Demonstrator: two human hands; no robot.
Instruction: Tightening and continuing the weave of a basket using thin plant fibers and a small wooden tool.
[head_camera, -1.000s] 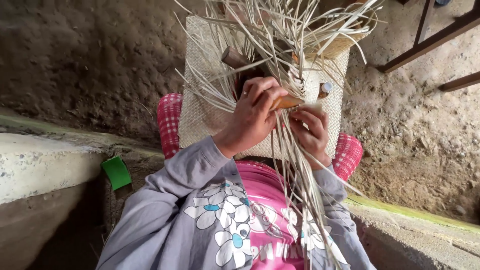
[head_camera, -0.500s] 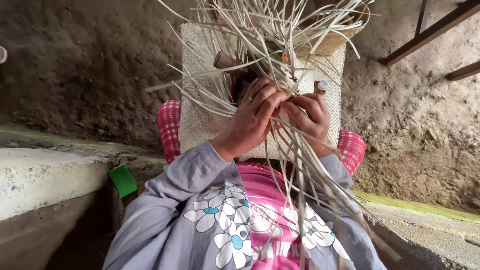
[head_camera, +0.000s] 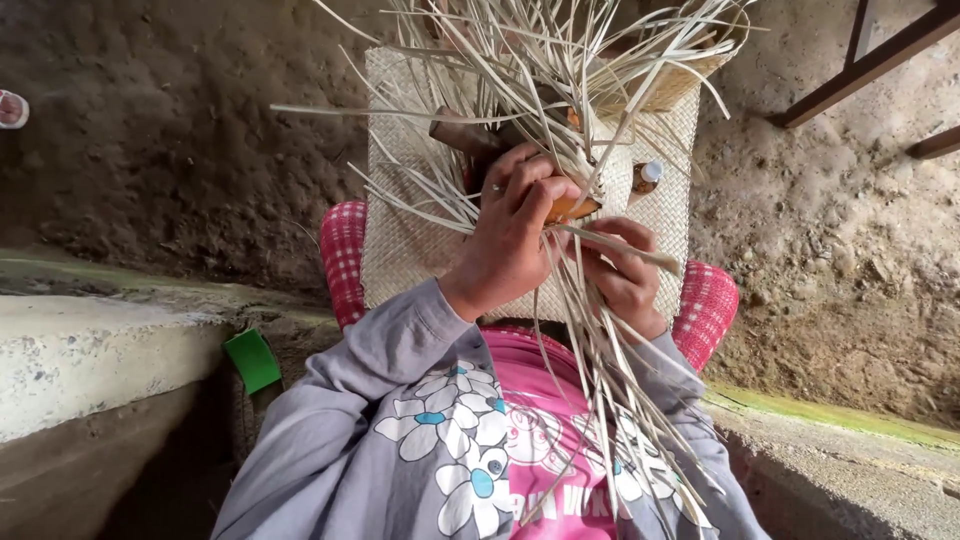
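**Both hands closed on pale straw strips over a woven mat**

Your left hand (head_camera: 515, 235) is curled tightly around a bundle of pale straw strips (head_camera: 560, 90), fingers wrapped over an orange-brown piece (head_camera: 575, 208) that shows just past the knuckles; what that piece is cannot be told. Your right hand (head_camera: 625, 275) sits just beside and below it, fingers pinched narrow on a single flat strip that runs across them. The loose strips fan upward and also hang down across your lap, hiding much of both hands.

Containers: a small bottle with a white cap (head_camera: 646, 177) lies just behind the right hand; its contents cannot be seen. A woven straw piece with a curved rim (head_camera: 680, 85) sits at the top, half covered by strips.

Surroundings: a pale woven mat (head_camera: 400, 230) lies beneath the work, over a red-and-white checked cloth (head_camera: 343, 255). A green plastic object (head_camera: 252, 360) rests near the concrete ledge (head_camera: 90, 350). Rough earth wall (head_camera: 180, 130) behind; dark wooden bars (head_camera: 870, 60) upper right.
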